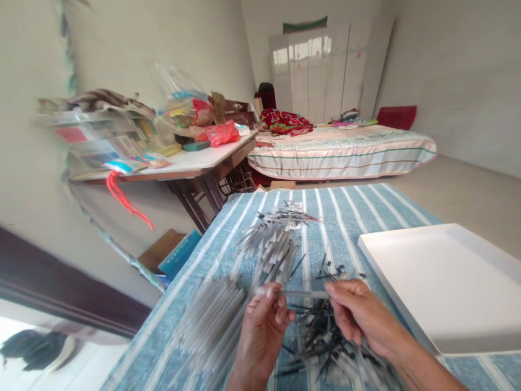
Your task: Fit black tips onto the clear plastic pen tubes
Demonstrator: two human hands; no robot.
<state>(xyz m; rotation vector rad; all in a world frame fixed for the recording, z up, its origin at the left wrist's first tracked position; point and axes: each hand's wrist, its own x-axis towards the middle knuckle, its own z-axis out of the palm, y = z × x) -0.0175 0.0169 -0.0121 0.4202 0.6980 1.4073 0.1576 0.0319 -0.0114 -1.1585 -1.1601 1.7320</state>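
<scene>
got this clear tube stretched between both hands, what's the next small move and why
I'd firm up the left hand's pinch before easing the right hand off: the tube spans both sets of fingertips, and with loose black parts piled close by, it could drop among them.

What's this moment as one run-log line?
left hand: holds thin tube end; right hand: holds other end; white tray: at right; striped cloth: beneath

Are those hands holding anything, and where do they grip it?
Yes: the left hand and right hand hold a thin, pale tube, one at each end.
</scene>
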